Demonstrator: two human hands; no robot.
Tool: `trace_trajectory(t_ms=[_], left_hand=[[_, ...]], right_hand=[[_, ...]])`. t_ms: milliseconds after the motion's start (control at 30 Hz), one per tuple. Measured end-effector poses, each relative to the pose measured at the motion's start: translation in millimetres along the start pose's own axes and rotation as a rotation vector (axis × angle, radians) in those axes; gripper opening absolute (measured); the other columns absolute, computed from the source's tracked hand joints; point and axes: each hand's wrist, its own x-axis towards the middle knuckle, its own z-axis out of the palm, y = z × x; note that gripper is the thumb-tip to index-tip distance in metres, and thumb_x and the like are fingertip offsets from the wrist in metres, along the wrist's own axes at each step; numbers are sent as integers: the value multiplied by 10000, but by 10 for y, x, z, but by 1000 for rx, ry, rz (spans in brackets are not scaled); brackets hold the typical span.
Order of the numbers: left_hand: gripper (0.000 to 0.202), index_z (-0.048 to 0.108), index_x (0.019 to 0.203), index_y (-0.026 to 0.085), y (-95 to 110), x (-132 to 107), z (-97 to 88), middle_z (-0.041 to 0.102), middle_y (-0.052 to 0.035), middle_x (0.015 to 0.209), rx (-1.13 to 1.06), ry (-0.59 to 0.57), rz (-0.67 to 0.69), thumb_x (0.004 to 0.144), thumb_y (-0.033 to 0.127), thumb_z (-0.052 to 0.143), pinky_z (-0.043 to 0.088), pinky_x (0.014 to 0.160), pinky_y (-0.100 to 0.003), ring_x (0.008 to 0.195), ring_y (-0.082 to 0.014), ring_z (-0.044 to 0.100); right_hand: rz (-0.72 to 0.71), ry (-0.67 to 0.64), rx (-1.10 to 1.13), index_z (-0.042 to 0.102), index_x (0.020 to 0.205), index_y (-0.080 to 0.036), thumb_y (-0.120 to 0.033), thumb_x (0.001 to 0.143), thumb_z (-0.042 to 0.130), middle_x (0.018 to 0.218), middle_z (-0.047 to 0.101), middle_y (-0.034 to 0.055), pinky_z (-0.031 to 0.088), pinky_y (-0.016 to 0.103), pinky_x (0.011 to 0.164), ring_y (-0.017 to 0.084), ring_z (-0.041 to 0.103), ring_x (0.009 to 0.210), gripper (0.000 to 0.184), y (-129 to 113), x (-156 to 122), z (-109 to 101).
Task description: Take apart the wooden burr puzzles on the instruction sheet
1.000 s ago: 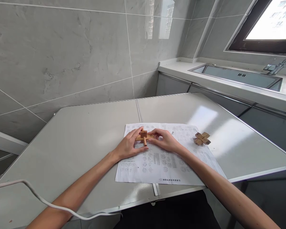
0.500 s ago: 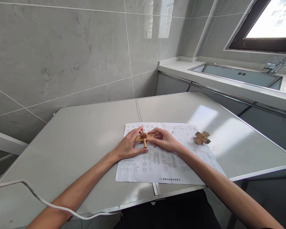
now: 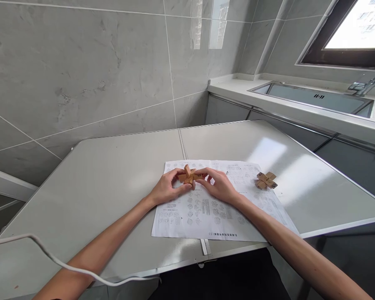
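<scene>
Between my two hands is a wooden burr puzzle (image 3: 189, 178) of crossing brown bars, held just over a printed sheet (image 3: 206, 227). My left hand (image 3: 168, 187) closes on its left side, thumb at the lower front and fingers behind. From the right, my right hand (image 3: 217, 183) pinches the end of a numbered bar between thumb and forefinger. My fingers hide parts of the bars. A second wooden burr puzzle (image 3: 266, 180), a cross of pale numbered bars, rests at the sheet's right edge, apart from both hands.
The sheet of puzzle diagrams lies on a light folding table (image 3: 118, 187) with a seam down its middle. A white cable (image 3: 65, 266) loops across the near left. A counter with a sink (image 3: 315, 100) stands at the right, and a grey tiled wall (image 3: 96, 75) behind.
The puzzle in my hands has been turned, and its upright bar now tilts differently. My left fingers have drawn in closer around it. The other puzzle lies as before.
</scene>
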Motion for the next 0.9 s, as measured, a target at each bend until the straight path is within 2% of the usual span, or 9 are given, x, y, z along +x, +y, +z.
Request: trace_trajectory(t_ms=[100, 267, 367, 467, 533, 600, 700, 900], left_hand=[[446, 691, 1176, 230, -20, -9, 6, 769, -69, 1078, -21, 12, -6, 874, 531, 823, 602, 776, -392, 871, -230, 717], [411, 668, 1127, 248, -17, -32, 1, 742, -50, 1137, 50, 25, 81, 853, 482, 865, 591, 880, -399, 1018, -247, 718], [425, 638, 1115, 244, -22, -52, 9, 704, -53, 1132, 98, 18, 110, 856, 502, 855, 608, 839, -383, 1027, -251, 707], [619, 557, 1293, 264, -51, -72, 32, 675, -52, 1154, 103, 52, 94, 819, 488, 886, 628, 851, -394, 1030, -246, 701], [834, 437, 1492, 302, -74, -78, 50, 665, -52, 1173, 96, 51, 80, 813, 466, 893, 640, 856, -400, 1051, -246, 698], [942, 348, 1596, 336, -93, -78, 63, 660, -56, 1196, 114, 33, 83, 826, 448, 880, 651, 849, -398, 1090, -253, 689], [903, 399, 1585, 329, -98, -70, 74, 678, -63, 1222, 200, 46, 135, 825, 451, 871, 652, 884, -421, 1108, -262, 686], [812, 459, 1511, 279, -48, -56, 97, 743, -54, 1147, 356, 184, 254, 819, 429, 855, 597, 1001, -487, 1019, -265, 736]], right_hand=[[14, 14, -33, 661, 1277, -300, -367, 1037, 647, 1118, 791, 61, 606, 382, 740, 231, 730, 902, 249, 18, -2, 3], [-7, 14, -9, 690, 1119, -278, -377, 1039, 651, 976, 780, 47, 586, 362, 694, 225, 719, 839, 134, 16, 5, 11], [-33, -11, 15, 703, 1087, -271, -350, 1049, 636, 970, 780, 38, 574, 353, 679, 214, 711, 820, 110, 7, 5, 10], [-41, -31, 35, 714, 1069, -267, -298, 1045, 620, 996, 784, 41, 580, 356, 692, 212, 714, 836, 101, 0, 4, 5], [-49, -46, 43, 719, 1058, -268, -264, 1037, 607, 1029, 788, 46, 585, 362, 705, 216, 723, 861, 114, -9, 5, 1], [-68, -62, 51, 722, 1056, -271, -228, 1027, 588, 1062, 791, 49, 585, 363, 708, 220, 731, 886, 144, -17, 5, -2], [-84, -75, 61, 726, 1054, -273, -211, 1018, 575, 1078, 790, 50, 582, 359, 695, 219, 732, 892, 167, -16, 0, 1], [-58, -67, 67, 729, 1040, -272, -265, 1023, 607, 1051, 786, 50, 589, 368, 693, 214, 723, 850, 123, -2, 1, 8]])
